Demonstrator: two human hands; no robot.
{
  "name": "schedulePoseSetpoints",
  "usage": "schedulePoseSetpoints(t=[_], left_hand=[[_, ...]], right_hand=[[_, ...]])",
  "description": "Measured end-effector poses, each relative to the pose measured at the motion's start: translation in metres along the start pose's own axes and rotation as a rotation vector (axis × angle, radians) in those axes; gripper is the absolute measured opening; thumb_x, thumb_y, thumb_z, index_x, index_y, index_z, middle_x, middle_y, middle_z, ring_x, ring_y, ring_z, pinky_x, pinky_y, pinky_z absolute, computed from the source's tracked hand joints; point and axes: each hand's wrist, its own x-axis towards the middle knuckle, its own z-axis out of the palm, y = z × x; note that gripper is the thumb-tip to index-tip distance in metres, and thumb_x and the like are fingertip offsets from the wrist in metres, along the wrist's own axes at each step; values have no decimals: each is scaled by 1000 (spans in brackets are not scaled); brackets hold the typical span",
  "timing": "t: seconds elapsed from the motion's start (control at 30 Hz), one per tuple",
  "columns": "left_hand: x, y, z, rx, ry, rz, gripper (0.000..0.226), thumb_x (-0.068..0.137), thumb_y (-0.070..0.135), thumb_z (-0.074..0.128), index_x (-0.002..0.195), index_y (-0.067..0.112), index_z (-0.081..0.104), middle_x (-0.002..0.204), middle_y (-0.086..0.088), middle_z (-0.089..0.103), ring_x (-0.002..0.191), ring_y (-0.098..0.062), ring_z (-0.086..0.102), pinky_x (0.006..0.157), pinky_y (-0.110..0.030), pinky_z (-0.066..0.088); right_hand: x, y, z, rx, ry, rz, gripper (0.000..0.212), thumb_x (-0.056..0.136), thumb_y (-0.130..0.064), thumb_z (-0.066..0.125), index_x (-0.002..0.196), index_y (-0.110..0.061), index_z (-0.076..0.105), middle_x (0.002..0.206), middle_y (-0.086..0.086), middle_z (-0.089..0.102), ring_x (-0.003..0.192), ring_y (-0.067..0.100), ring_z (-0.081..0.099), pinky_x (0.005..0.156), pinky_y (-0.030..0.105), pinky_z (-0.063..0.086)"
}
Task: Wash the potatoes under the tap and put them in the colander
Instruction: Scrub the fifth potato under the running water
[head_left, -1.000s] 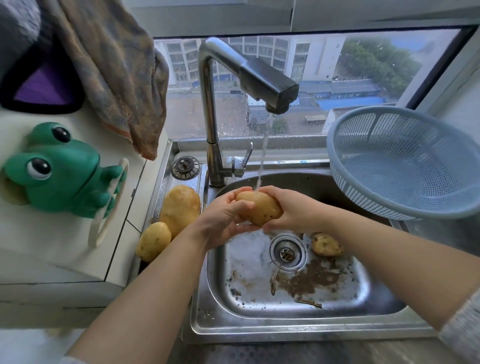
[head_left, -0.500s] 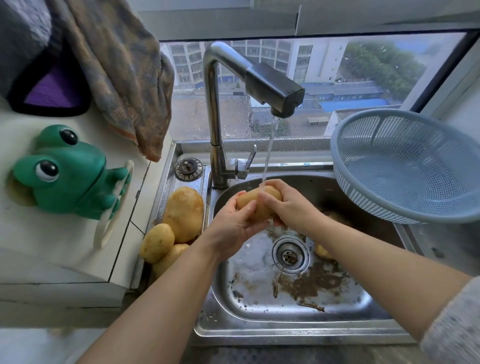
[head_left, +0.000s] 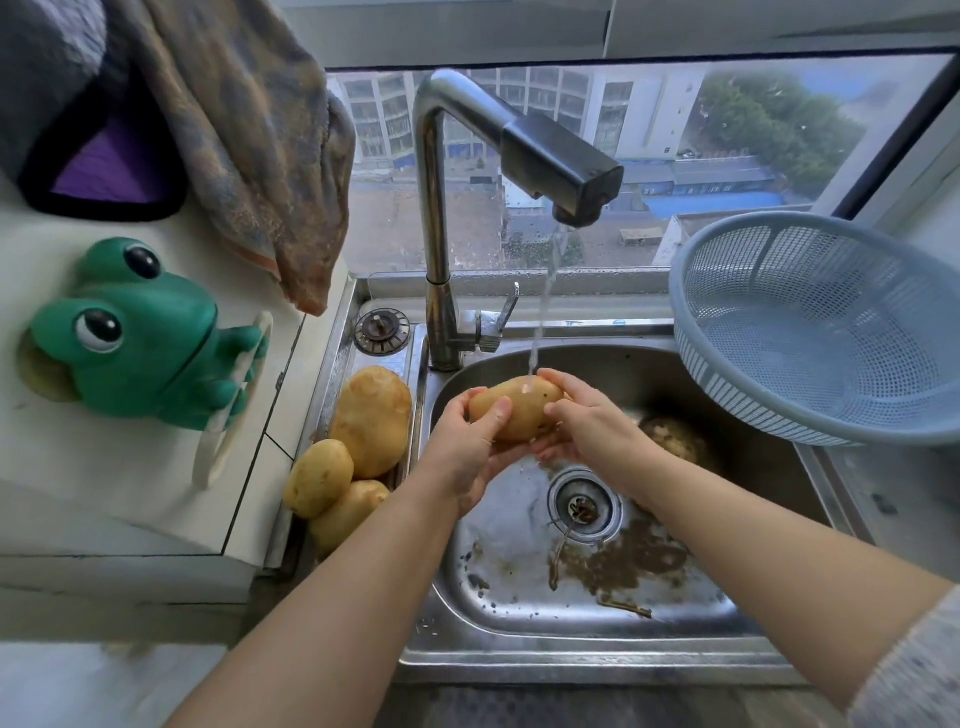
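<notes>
A yellow potato (head_left: 519, 410) is held over the steel sink (head_left: 571, 644), right under the stream from the tap (head_left: 566, 171). My left hand (head_left: 467, 447) cups it from below and the left, thumb on its near side. My right hand (head_left: 587, 426) grips its right end. Another potato (head_left: 672, 439), still dirty, lies in the sink behind my right wrist. Three potatoes sit on the ledge left of the sink: a large one (head_left: 371, 418), a smaller one (head_left: 318, 478) and one (head_left: 345, 514) below them. The blue colander (head_left: 810, 322) stands empty at the right.
Mud and bits of peel lie around the drain (head_left: 584, 506). A green frog holder (head_left: 135, 338) hangs on the tiled wall at the left, with a brown towel (head_left: 249, 130) above it. The tap lever (head_left: 498, 322) stands behind the sink, below the window.
The potato has turned in my hands under the water, and both hands have shifted their hold on it. The view has dipped, so a third potato shows on the ledge.
</notes>
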Motion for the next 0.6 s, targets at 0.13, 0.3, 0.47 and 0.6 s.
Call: schedulePoseSetpoints(t=[0.13, 0.3, 0.47, 0.6], left_hand=[[0, -2, -1, 106, 52, 60, 40, 94, 14, 60, 130, 16, 41, 135, -17, 42, 114, -35, 56, 74, -34, 61], [-1, -3, -8, 6, 62, -15, 37, 95, 14, 59, 127, 15, 41, 136, -20, 43, 115, -38, 57, 70, -33, 61], [-1, -4, -13, 9, 72, -17, 41, 94, 14, 60, 131, 14, 42, 135, -19, 43, 114, -38, 57, 73, -36, 61], [-2, -5, -16, 21, 91, -12, 41, 93, 14, 61, 130, 16, 42, 135, -17, 43, 114, -37, 57, 77, -38, 60]], right_hand=[[3, 0, 3, 44, 27, 29, 41, 101, -9, 37, 142, -17, 42, 107, 15, 53, 67, 20, 57, 58, 26, 52], [6, -2, 4, 138, -23, 98, 44, 99, -5, 37, 140, -18, 45, 98, 17, 56, 63, 22, 57, 61, 29, 52], [7, -2, 7, 178, -50, 120, 44, 98, -5, 39, 138, -19, 49, 103, 16, 56, 62, 22, 59, 63, 29, 54], [6, -1, 10, 179, -56, 122, 43, 98, -7, 42, 137, -21, 51, 104, 15, 56, 61, 21, 60, 63, 28, 56]])
